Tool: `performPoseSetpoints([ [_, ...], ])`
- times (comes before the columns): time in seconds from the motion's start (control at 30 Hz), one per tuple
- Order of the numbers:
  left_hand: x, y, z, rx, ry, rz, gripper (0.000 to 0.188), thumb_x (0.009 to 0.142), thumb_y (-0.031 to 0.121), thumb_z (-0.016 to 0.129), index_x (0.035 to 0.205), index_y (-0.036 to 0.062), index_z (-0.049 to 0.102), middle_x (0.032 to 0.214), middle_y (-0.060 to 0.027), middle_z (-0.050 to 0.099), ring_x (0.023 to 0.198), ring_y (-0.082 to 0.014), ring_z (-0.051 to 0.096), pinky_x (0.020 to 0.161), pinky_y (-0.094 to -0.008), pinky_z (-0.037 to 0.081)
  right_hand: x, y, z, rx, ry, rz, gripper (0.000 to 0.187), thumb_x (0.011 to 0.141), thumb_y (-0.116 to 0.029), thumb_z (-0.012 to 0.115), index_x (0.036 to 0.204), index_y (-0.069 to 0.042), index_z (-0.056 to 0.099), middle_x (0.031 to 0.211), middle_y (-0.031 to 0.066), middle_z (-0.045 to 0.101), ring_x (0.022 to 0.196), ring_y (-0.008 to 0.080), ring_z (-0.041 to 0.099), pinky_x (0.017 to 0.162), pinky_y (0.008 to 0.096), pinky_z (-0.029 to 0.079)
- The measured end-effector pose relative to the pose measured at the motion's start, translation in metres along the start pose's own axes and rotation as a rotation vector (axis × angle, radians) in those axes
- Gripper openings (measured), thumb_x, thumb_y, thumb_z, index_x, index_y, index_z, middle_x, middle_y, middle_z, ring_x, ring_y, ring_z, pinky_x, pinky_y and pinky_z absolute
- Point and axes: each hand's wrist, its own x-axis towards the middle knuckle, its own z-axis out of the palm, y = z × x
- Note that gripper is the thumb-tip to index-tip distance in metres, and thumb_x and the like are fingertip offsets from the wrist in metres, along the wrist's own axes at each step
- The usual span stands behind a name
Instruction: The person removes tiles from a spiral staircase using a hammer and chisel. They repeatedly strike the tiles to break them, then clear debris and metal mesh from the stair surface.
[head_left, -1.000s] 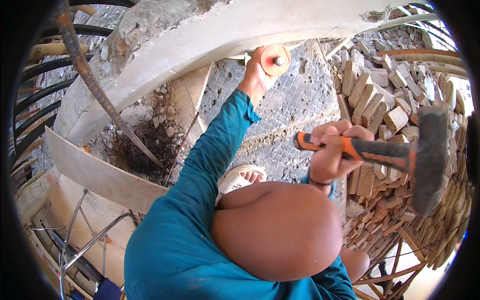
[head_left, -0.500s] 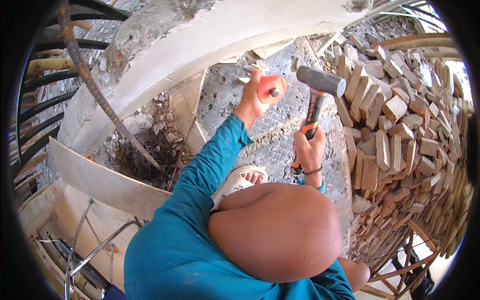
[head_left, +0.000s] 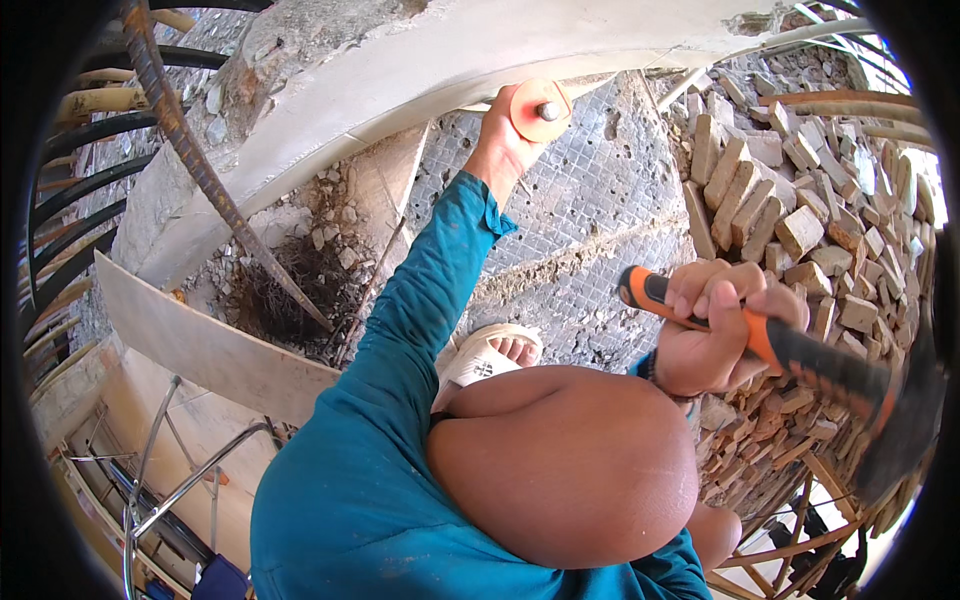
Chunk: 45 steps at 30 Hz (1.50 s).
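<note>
My left hand (head_left: 500, 145) is closed around a chisel (head_left: 546, 111), seen end-on with its round orange hand guard and metal striking end toward me. Its tip is hidden below the guard and hand. The chisel stands over the far part of a grey, scored floor (head_left: 580, 215), near the base of the white wall. My right hand (head_left: 712, 325) grips the black-and-orange handle of a club hammer (head_left: 830, 370). Swung out to the right, the hammer has its dark head blurred by motion above the bricks, well apart from the chisel.
Bricks lie heaped in a large pile (head_left: 790, 230) on the right. A rusty bent rebar (head_left: 195, 165) rises at the left over a rubble hole (head_left: 290, 300). The white wall (head_left: 380, 90) crosses the far side. My sandalled foot (head_left: 490, 358) stands by my knee.
My right hand has swung the hammer back, right and toward me, away from the chisel. My left hand, still holding the chisel, appears slightly farther up in the view.
</note>
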Motion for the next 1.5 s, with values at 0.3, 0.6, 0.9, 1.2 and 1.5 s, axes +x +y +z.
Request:
performPoseSetpoints([
  [0.3,0.011,0.008,-0.012,0.462,-0.550,0.247,0.012,0.076,-0.007,0.063,0.087,-0.0011,0.064,0.087,-0.0115,0.066,0.082,-0.0216,0.062,0.075,-0.0332,0.051,-0.062,0.111,-0.026,-0.823,-0.380,0.644,0.012,0.076,-0.010,0.062,0.081,-0.003,0.054,0.060,0.0074,0.051,0.053,0.0184,0.047,0.054,0.0349,0.043],
  [0.6,-0.005,0.002,0.001,-0.001,-0.035,-0.005,0.022,0.092,0.018,0.060,0.102,-0.0005,0.060,0.098,-0.0104,0.065,0.090,-0.0221,0.065,0.084,-0.0401,0.058,-0.005,0.019,-0.016,-0.265,-0.136,0.313,0.006,0.079,0.002,0.059,0.082,-0.002,0.055,0.061,0.0051,0.057,0.051,0.0124,0.053,0.048,0.0273,0.044],
  [0.9,0.014,0.001,-0.020,0.196,-0.427,0.027,0.023,0.094,0.021,0.057,0.105,0.0009,0.061,0.103,-0.0116,0.066,0.094,-0.0235,0.065,0.082,-0.0381,0.056,-0.044,0.107,-0.020,-0.870,-0.423,0.624,0.013,0.077,-0.010,0.062,0.084,-0.002,0.056,0.062,0.0102,0.053,0.055,0.0222,0.053,0.056,0.0372,0.045],
  [1.2,-0.049,-0.034,-0.032,0.186,0.051,-0.212,0.023,0.098,0.027,0.056,0.105,0.0056,0.062,0.100,-0.0111,0.067,0.090,-0.0238,0.066,0.083,-0.0399,0.056,-0.089,0.093,-0.095,-0.510,-0.109,1.007,0.010,0.081,-0.003,0.058,0.083,-0.005,0.049,0.059,0.0014,0.052,0.044,0.0101,0.051,0.040,0.0268,0.041],
  [1.5,-0.062,-0.041,-0.041,0.571,0.086,-0.216,0.011,0.095,0.026,0.062,0.094,0.0190,0.054,0.091,-0.0034,0.060,0.084,-0.0197,0.065,0.074,-0.0405,0.058,-0.092,0.078,-0.131,-0.191,0.018,1.099,0.008,0.080,-0.001,0.055,0.085,-0.002,0.050,0.059,0.0051,0.053,0.042,0.0140,0.052,0.039,0.0295,0.044],
])
